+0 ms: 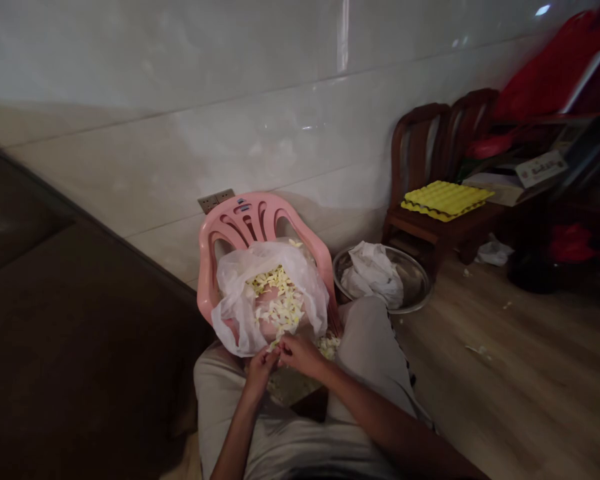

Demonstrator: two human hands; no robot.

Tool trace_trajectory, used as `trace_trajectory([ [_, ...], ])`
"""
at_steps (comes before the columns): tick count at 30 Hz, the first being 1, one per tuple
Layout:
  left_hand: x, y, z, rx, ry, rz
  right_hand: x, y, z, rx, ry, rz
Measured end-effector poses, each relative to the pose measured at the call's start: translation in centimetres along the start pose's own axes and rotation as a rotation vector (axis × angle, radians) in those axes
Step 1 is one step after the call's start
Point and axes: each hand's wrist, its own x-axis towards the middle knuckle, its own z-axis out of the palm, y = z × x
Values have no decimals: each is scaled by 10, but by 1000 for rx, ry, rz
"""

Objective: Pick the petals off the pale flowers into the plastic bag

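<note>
My left hand (261,369) and my right hand (300,353) meet just in front of a small pink plastic chair (240,220). Both have their fingers pinched together on a small pale yellow piece (276,345); what it is I cannot make out. On the chair's seat lies a clear plastic bag (240,313) spread open, holding a heap of small pale yellow and white pieces (280,300). More of these pieces (329,345) lie beside my right hand. My knees in light trousers (375,353) frame the chair.
A metal bowl (415,280) with a crumpled white bag (373,270) sits on the wooden floor right of the chair. Dark wooden chairs (430,147) stand behind it, one carrying a yellow egg tray (445,198). A dark sofa (70,320) fills the left. Tiled wall behind.
</note>
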Motion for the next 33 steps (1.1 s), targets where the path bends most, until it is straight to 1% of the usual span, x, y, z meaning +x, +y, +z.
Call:
trace_trajectory([
  [3, 1, -4, -2, -22, -47, -8, 4, 10, 2, 32, 54, 88],
  [5, 1, -6, -3, -38, -55, -27, 8, 16, 2, 53, 119, 131],
  [7, 3, -8, -5, -29, -32, -34, 11, 21, 0, 78, 211, 169],
  [10, 4, -9, -8, -16, 9, -3, 15, 26, -5, 134, 333, 219],
  [13, 4, -7, -11, -29, 38, -5, 17, 31, -11, 192, 425, 259],
  [16, 3, -4, -11, -5, 65, -19, 19, 34, -13, 232, 487, 285],
  [20, 1, -1, -10, -22, 109, 26, 19, 36, -13, 263, 498, 260],
  [23, 1, 0, -11, -61, 114, 63, 18, 35, -13, 272, 485, 242],
  [26, 3, -1, -11, -108, 151, 67, 18, 34, -13, 306, 482, 269],
  [28, 5, -3, -11, -182, 182, 70, 18, 34, -13, 342, 468, 309],
  [30, 7, -5, -10, -252, 168, 76, 19, 33, -13, 403, 437, 353],
  [33, 10, -9, -11, -252, 81, 92, 19, 31, -13, 519, 386, 377],
])
